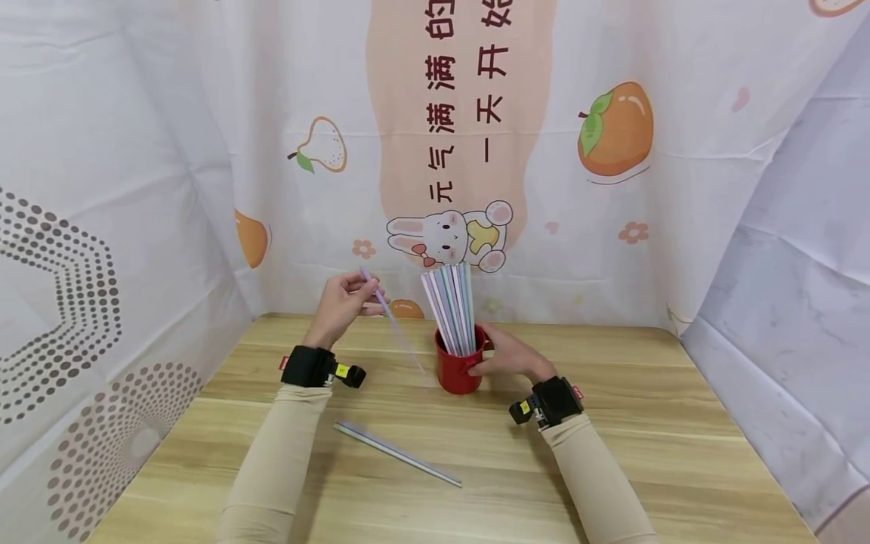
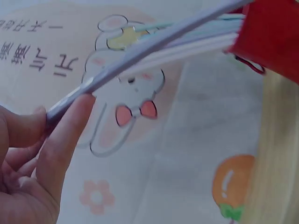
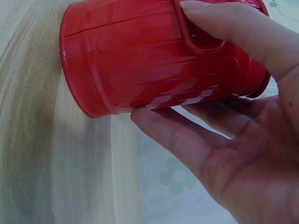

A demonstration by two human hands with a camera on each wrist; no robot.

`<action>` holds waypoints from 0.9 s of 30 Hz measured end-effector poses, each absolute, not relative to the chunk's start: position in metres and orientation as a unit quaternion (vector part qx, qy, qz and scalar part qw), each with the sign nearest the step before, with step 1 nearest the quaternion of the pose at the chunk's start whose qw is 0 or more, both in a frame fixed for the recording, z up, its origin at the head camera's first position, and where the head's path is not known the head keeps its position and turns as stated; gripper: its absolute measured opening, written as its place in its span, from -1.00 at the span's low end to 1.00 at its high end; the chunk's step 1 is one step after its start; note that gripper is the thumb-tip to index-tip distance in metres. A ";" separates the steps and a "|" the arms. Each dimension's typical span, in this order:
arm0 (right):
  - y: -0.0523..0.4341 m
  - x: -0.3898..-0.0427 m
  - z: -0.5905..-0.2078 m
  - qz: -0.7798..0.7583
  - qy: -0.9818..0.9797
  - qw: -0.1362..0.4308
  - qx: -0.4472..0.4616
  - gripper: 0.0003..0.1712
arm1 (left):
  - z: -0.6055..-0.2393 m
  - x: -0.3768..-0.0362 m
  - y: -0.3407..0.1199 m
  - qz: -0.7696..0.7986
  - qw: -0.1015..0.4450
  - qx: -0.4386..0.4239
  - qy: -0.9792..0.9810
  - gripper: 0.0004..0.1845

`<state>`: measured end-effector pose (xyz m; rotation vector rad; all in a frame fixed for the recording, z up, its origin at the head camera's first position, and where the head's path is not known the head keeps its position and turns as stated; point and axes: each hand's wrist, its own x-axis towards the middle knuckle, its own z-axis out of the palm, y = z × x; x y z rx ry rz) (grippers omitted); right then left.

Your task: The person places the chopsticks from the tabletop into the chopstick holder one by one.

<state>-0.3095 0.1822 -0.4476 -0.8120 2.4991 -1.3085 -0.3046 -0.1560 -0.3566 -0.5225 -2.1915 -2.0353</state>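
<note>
Between thumb and fingers, my left hand (image 1: pixel 342 304) pinches a thin light-purple straw (image 1: pixel 389 311) near its upper end. The straw slants down to the right, its lower end just left of a red mug (image 1: pixel 457 378). Upright on the table, the mug holds a bundle of pastel straws (image 1: pixel 450 306) that stick out well above its rim. My right hand (image 1: pixel 511 353) grips the mug from the right; in the right wrist view the thumb lies at the mug's handle (image 3: pixel 205 49) and the fingertips touch its side. Seen from the left wrist, the pinched straw (image 2: pixel 140 50) crosses before the bundle.
A few loose straws (image 1: pixel 397 452) lie together, slanted, on the wooden table (image 1: pixel 381 506) in front of the mug. Behind the table's far edge hangs a printed white curtain (image 1: pixel 306 249), with more cloth at both sides.
</note>
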 end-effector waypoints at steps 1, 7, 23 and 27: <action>0.183 -0.309 -0.447 -0.445 0.846 0.104 -0.275 0.03 | -0.352 -0.307 -0.151 -0.669 0.057 -0.170 -0.721 -0.73; 0.184 -0.309 -0.447 -0.451 0.842 0.106 -0.276 0.05 | -0.329 -0.321 -0.121 -0.691 0.099 -0.175 -0.694 -0.70; 0.183 -0.312 -0.448 -0.442 0.844 0.101 -0.285 0.01 | -0.331 -0.336 -0.083 -0.603 0.167 -0.102 -0.773 -0.76; 0.183 -0.310 -0.448 -0.435 0.849 0.095 -0.284 0.02 | -0.343 -0.335 -0.080 -0.573 0.153 -0.097 -0.799 -0.79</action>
